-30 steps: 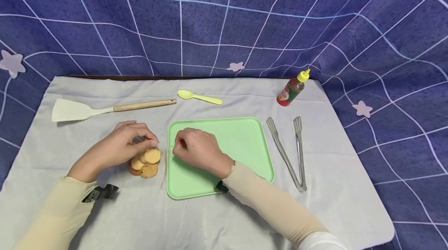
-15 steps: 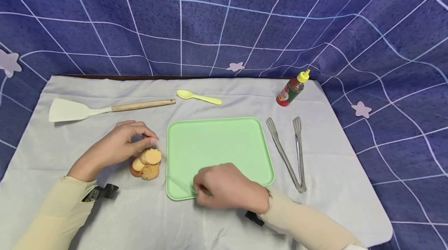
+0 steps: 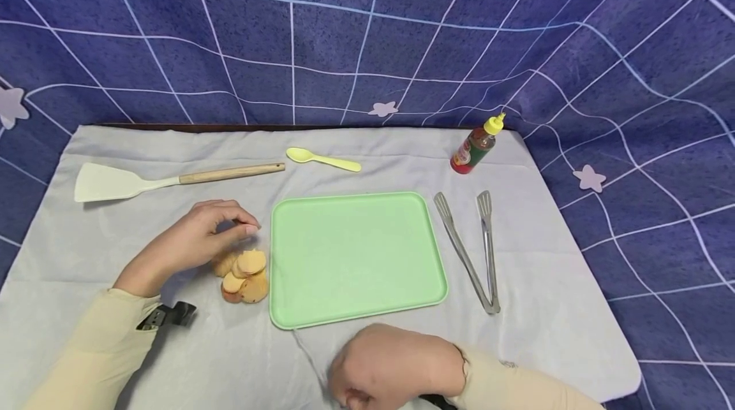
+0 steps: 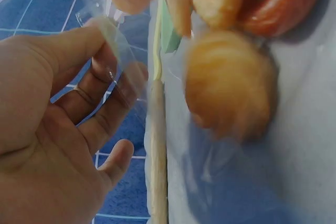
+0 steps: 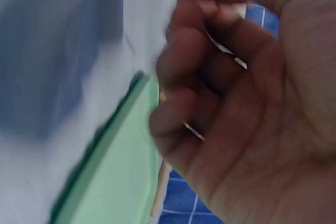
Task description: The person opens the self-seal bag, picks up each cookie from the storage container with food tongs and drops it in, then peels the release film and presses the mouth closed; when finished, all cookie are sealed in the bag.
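Observation:
In the head view my left hand [image 3: 201, 238] is at the left, just behind a small heap of bread pieces [image 3: 251, 263]. Seen from the left wrist, its thumb and fingertips pinch clear plastic [image 4: 118, 43], which looks like a bag. A round brown bread piece [image 4: 228, 85] and a glossy reddish ring-shaped one [image 4: 286, 6] lie beside this hand. My right hand [image 3: 396, 365] hovers at the front edge, fingers curled, pinching the other end of the plastic. One thin plastic edge [image 3: 310, 356] runs to it from the tray's front corner. Transparency hides the bag's full outline.
A green tray [image 3: 356, 257] lies in the middle. Behind it are a white spatula [image 3: 109, 183] with a wooden handle and a yellow spoon [image 3: 324, 160]. A red sauce bottle [image 3: 473, 148] stands at back right, with metal tongs [image 3: 473, 257] in front of it.
My right hand has moved from over the tray toward the front and right, drawing the plastic with it. The bread pieces have shifted slightly forward and right. My left hand stays almost still.

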A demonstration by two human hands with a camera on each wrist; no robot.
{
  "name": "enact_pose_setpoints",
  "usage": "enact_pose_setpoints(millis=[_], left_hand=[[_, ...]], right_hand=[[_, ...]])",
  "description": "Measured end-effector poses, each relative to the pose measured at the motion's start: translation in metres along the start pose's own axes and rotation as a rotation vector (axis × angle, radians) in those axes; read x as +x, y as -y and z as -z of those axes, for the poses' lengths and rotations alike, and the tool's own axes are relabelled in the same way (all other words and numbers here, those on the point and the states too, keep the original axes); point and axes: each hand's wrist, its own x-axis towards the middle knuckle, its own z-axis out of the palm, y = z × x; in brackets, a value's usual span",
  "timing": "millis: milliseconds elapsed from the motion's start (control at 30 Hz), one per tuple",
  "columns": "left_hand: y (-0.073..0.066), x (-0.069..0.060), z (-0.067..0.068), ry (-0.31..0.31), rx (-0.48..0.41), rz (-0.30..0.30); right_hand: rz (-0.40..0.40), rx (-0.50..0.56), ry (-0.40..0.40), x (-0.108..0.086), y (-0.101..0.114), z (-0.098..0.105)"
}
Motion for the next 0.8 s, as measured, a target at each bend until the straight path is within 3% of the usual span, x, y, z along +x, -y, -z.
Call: enact_pose_setpoints(millis=[100,167,267,367,500,600,800], left_hand=[[-0.002,-0.001,0.001,0.008,-0.008,0.027],[-0.003,-0.003,0.002,0.015,-0.013,0.046],[-0.004,-0.005,0.004,0.025,-0.017,0.06],[-0.005,-0.005,0.004,0.026,-0.01,0.061],[-0.006,-0.006,0.004,0.018,0.001,0.055],[-0.006,-0.006,0.003,0.019,0.003,0.052],[-0.008,-0.004,0.001,0.017,0.003,0.056]], right_hand=[[0.011,-0.022,0.05,-0.003,0.002,-0.004],[-0.027,-0.047,0.045,-0.007,0.0,-0.004],[-0.171,-0.124,0.017,-0.018,-0.008,0.001],[-0.367,-0.16,0.036,-0.032,-0.017,0.01],[-0.566,-0.155,0.012,-0.041,-0.031,0.022],[-0.571,-0.102,-0.101,-0.037,-0.041,0.029],[-0.44,0.073,-0.297,-0.001,-0.06,0.03]])
